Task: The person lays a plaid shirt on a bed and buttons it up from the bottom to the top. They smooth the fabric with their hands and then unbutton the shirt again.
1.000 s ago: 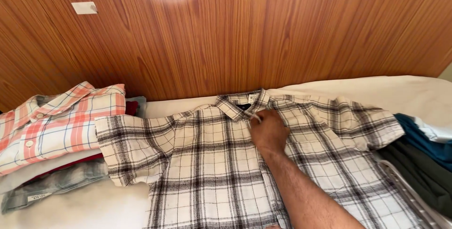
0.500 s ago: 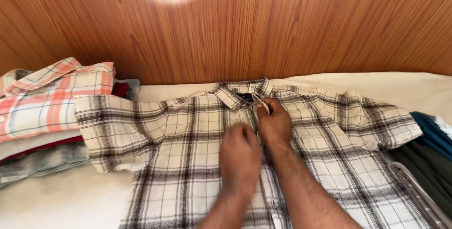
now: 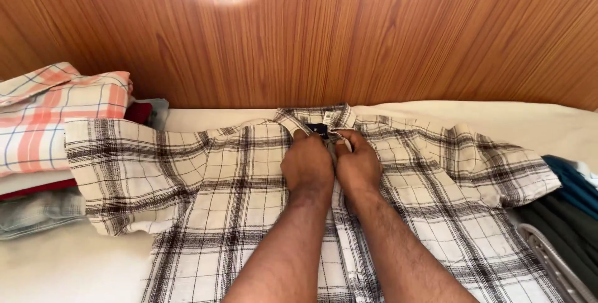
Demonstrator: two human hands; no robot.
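A cream short-sleeved woven shirt with a dark plaid check (image 3: 205,197) lay face up and spread flat on a bed covered with a white sheet (image 3: 75,265), its collar toward a panelled wall of reddish wood grain (image 3: 374,35) and both sleeves extended sideways. The left hand (image 3: 307,165) and right hand (image 3: 357,166) met side by side on the shirt's front placket, just below the collar, where a small dark label showed. The fingers of both hands were curled and pinching the placket edges together; whether a button sat between them could not be told. Judged from this view, the shirt was laid out and smoothed, closure near the collar appeared in hand, and the lower front and any folding remained undone. Left of the shirt, touching its sleeve, stood a stack of folded garments topped by a soft orange-and-white plaid shirt (image 3: 56,116) above red and pale denim layers. Right of the shirt lay dark blue and charcoal clothes (image 3: 570,209) beside a grey plastic hanger (image 3: 551,265).
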